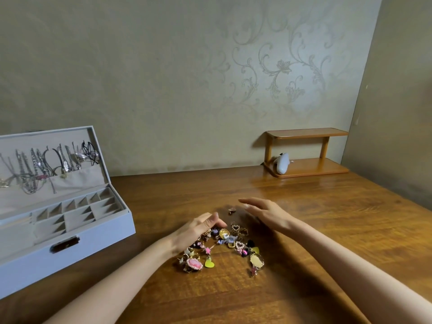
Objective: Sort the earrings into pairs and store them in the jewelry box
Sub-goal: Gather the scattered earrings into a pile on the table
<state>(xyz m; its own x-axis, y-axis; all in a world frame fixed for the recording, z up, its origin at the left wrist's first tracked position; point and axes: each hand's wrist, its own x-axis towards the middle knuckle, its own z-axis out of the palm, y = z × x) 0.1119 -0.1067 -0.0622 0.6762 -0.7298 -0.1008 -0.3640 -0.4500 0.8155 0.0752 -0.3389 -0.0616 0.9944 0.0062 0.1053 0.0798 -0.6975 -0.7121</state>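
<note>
My left hand (198,230) rests loosely curved on the earring pile (224,246), gripping nothing I can see; right hand (264,212) hovers flat, released, beside 1 stray earring (232,210).

Earrings (225,234) lie heaped between left hand (198,230) and right hand (268,213).

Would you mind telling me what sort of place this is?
Most likely a room in a home: a wooden table stands against scroll-patterned wallpaper, an open jewelry box with necklaces in its lid sits on it, and a small wooden shelf stands at its far corner.
</note>
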